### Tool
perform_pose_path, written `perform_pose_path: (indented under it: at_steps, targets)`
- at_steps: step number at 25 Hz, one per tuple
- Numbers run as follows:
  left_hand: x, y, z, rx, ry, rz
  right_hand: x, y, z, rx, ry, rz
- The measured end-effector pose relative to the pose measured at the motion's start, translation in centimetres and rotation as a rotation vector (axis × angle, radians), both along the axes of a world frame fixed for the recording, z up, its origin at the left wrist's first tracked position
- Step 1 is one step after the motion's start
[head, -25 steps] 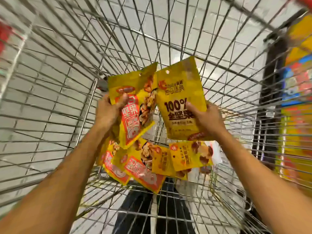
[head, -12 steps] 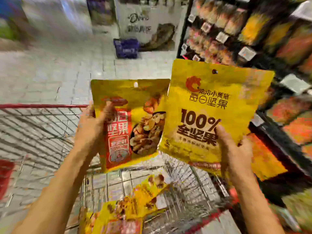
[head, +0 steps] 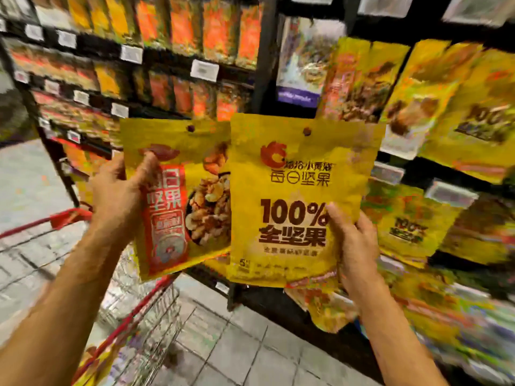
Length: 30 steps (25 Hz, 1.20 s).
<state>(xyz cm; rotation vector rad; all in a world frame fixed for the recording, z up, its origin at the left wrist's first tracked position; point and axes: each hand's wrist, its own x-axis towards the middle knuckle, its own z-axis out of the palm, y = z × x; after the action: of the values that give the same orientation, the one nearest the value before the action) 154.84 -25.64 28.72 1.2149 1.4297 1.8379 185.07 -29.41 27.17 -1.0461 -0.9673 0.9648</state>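
The red-labelled pouch (head: pixel 192 199) is pinched upright by the left hand (head: pixel 119 196), and the 100% pouch (head: pixel 292 196) beside it is gripped low by the right hand (head: pixel 355 246), nearer the hanging shelf pouches (head: pixel 412 227)

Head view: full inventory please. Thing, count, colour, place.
red-panel pouch: 1, yellow with a red panel and a picture of nuts, held up centre-left
100% pouch: 1, yellow with dark print, held up centre, overlapping the first pouch's right edge
lower pouch: 1, yellow, peeking out below the 100% pouch; grip on it unclear
cart: 1, wire with red trim, lower left
cart pouches: yellow, count blurred, inside the cart
hanging pouches: several, yellow, racks at right
shelf packs: many, orange, shelves upper left
price tags: many, white, shelf edges
floor: grey tiles, bottom
left hand: grips the red-panel pouch
right hand: grips the 100% pouch
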Motion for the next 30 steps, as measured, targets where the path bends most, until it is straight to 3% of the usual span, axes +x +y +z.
perform_pose_path:
  at_steps: [3,11,15,20,30]
  targets:
    - [7.7,3.1,1.5,0.015,0.034,-0.127,6.3,-1.1,1.2,-0.010,-0.016,-0.167]
    - [21.8,13.0,8.2,0.117,-0.190,-0.412,16.3,1.8,4.2,0.050,0.028,-0.458]
    - [24.3,19.5,11.5,0.078,-0.192,-0.538,18.1,6.5,5.1,0.124,0.056,-0.547]
    - [27.0,26.5,14.0,-0.173,-0.347,-0.806,18.9,10.8,6.8,0.127,0.070,-0.609]
    - [30.0,33.8,15.0,-0.296,-0.270,-0.853,19.6,15.1,8.0,0.069,-0.004,-0.607]
